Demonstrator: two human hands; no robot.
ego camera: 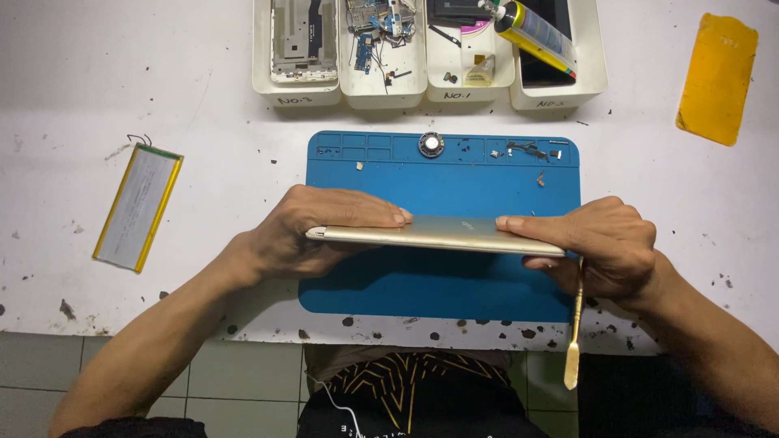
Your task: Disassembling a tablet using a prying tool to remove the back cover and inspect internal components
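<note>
White counter (162,97) with blue mat (442,182): a thin, stiff, probably fragile gold tablet (438,235) is gripped edgewise by left hand (312,231) and right hand (604,243), the latter also holding a spudger (574,341).

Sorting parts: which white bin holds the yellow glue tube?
The far-right white bin; the yellow tube lies slanted across it, unlike the other three.

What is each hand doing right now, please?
Left hand: closed on the left end of the gold tablet.
Right hand: closed on the tablet's right end, also holding a thin pry tool.
</note>
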